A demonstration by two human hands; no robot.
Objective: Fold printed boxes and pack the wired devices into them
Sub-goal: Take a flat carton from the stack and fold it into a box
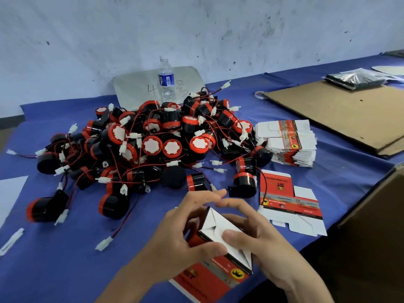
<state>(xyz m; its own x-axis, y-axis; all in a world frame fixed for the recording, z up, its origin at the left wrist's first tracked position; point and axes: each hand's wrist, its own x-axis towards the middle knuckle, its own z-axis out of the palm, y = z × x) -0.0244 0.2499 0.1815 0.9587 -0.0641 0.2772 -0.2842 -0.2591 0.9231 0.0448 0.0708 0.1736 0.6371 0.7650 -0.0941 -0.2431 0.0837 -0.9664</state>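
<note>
The red printed cardboard box (215, 221) is held near centre, clamped between both hands: the left hand (175, 237) grips its side, the right hand (277, 248) thumbs its white end flaps shut. Folding step, probably; next, 1 device from the black-and-red wired pile (153, 145) beyond must go inside

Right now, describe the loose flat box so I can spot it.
Find the heap of red-and-black wired devices on the blue tablecloth. Right of its near edge, before the rubber-banded stack of flat boxes, lies the loose flat box. Unlike that stack, it lies single, printed side up.
</note>
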